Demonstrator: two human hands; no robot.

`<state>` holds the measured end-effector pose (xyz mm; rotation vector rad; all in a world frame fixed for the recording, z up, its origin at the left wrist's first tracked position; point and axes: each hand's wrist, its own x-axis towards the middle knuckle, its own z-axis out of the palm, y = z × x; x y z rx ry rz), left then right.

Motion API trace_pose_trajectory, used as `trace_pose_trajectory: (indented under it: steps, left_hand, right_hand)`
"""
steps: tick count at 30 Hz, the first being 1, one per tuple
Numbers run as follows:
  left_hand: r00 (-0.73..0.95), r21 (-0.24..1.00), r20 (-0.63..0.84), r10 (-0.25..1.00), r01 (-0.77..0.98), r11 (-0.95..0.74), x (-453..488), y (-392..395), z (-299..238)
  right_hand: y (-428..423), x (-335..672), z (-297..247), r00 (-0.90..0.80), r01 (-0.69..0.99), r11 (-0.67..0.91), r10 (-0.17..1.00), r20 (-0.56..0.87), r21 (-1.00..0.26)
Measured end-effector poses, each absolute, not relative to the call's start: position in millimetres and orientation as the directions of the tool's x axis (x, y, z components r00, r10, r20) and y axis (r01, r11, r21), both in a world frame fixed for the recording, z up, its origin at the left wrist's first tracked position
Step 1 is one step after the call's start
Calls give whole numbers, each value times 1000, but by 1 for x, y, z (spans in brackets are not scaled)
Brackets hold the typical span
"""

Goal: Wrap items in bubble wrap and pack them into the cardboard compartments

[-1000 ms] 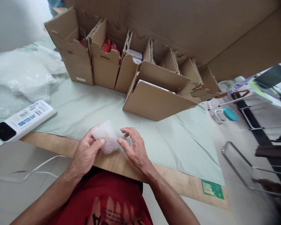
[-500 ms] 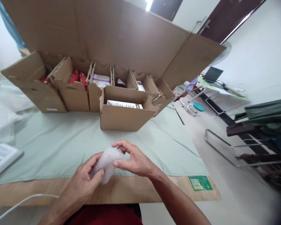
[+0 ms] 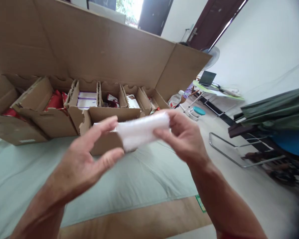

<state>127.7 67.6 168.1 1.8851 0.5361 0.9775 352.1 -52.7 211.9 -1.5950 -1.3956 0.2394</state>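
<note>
My right hand [image 3: 184, 137] pinches one end of a small item wrapped in white bubble wrap [image 3: 142, 131], held up in the air in front of me. Beside the bundle's other end is my left hand [image 3: 87, 162], fingers spread and loosely curved, thumb and forefinger near the wrap but not clearly gripping it. Behind the bundle stands a small open cardboard box [image 3: 107, 116] on the pale green cloth [image 3: 144, 172].
A row of open cardboard boxes [image 3: 47, 113] with red and white packets stands at the back, under a large raised cardboard flap [image 3: 102, 49]. The wooden table edge [image 3: 139, 219] is near me. To the right are a metal frame [image 3: 229, 152], a green cot and a small table with a laptop.
Both hands lifted the bubble-wrapped item from the table edge up to chest height. My left hand has loosened and spread. The view tilted upward.
</note>
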Motion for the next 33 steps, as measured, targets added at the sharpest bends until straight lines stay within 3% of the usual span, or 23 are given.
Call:
trace_pose_trajectory:
  steps: [2,5,9,11,13,18,28,33]
  left_hand:
    - [568,837,427,704,45,-545,149,91,187]
    - [767,653,273,580,295,-698,189,125,204]
    - [910,322,-40,412,402,-857,235,147,201]
    - [923,215,-136,360,382,-899,250,147,195]
    - [922,161,-191,336,367,-916,259,144,190]
    - [904,84,-211,373,397,-914,257,143,189]
    - [875,57,-190,445,462,-885,252,144,187]
    - [881,80,-177,440,458,-885,249,147,185]
  right_hand:
    - [-33,378,211,418,660,129,756,504,-740]
    - [-10,401,203,452,781,-53,736,504,-622]
    - [-6,390,205,383,920,-377,819,427,-101]
    - [-6,375,214,338,914,-391,881,331,107]
    - [-2,363,226,320,910,-364,921,223,197]
    - [16,353,246,305,920,-301,952,23,250]
    - [57,364,242,232,942,-201,969,-90,268]
    - [69,363,239,217,964,-185,962,-165,190]
